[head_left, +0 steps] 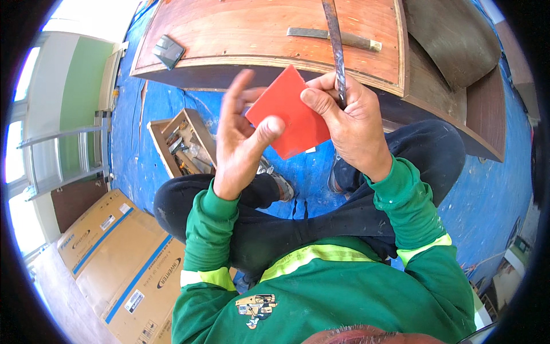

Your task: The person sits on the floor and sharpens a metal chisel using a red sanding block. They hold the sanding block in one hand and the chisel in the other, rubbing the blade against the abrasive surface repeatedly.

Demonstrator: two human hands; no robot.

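Observation:
My right hand [352,117] pinches the edge of a flat red square sheet [289,117] between thumb and fingers. Also gripped in it is a long, narrow, dark metal strip [334,43], which points away from me. On the sheet's left side is my left hand [238,146], its fingers spread and slightly blurred. Its thumb overlaps the front of the sheet, while some fingertips pass behind it. A flat tool with a pale-ended handle [358,41] lies beyond my hands on a reddish wooden panel [240,28].
A dark, glossy rectangular object [168,51] rests at the panel's left edge. An open wooden toolbox [200,135] with several tools stands on the blue floor sheet [129,149]. Flattened cardboard [126,241] and a metal ladder [63,155] are at left. A curved brown sheet [458,40] leans at right.

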